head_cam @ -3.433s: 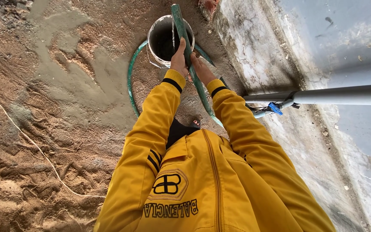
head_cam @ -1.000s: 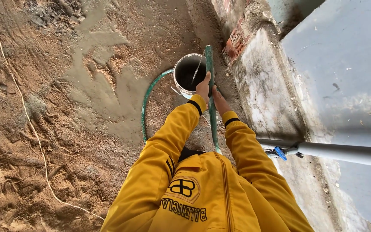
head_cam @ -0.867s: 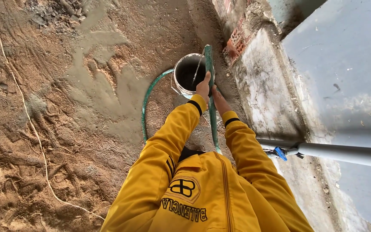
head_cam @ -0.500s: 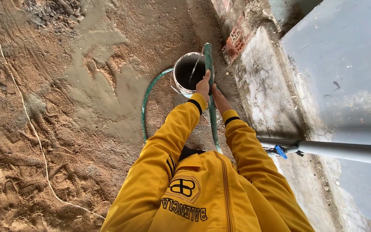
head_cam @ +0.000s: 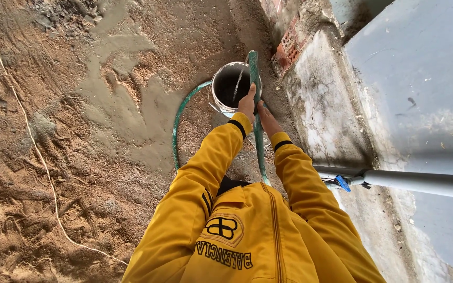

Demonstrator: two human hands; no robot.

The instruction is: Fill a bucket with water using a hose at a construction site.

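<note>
Hose (head_cam: 255, 112): green, running up between the two hands to the bucket's right rim, its end lying over the rim; a thin stream of water falls from it into the bucket.
Cord (head_cam: 24, 131): thin, pale, far left of the bucket, trailing down across the sandy ground.
Ground (head_cam: 79, 157): brown sand left of the bucket, with a smoother grey wet patch reaching toward it.
Hose loop (head_cam: 176, 128): the same green hose curving in an arc just left of the bucket, on the ground.
Bucket (head_cam: 221, 102): round, pale-walled, dark inside, standing on the sand beside the foot of the wall.
Left hand (head_cam: 247, 102): closed around the hose just below the bucket's rim, at the bucket's near right edge.
Right hand (head_cam: 268, 118): right of the left hand and a little nearer the body, fingers against the hose; whether it grips fully I cannot tell.
Sleeves (head_cam: 205, 173): yellow with dark cuffs, reaching from below toward the bucket.
Wall (head_cam: 321, 105): rough grey plaster with exposed red brick, just right of the bucket.
Pipe (head_cam: 415, 181): grey, well right of the bucket and below it, lying across the wall base, with a small blue piece at its near end.
</note>
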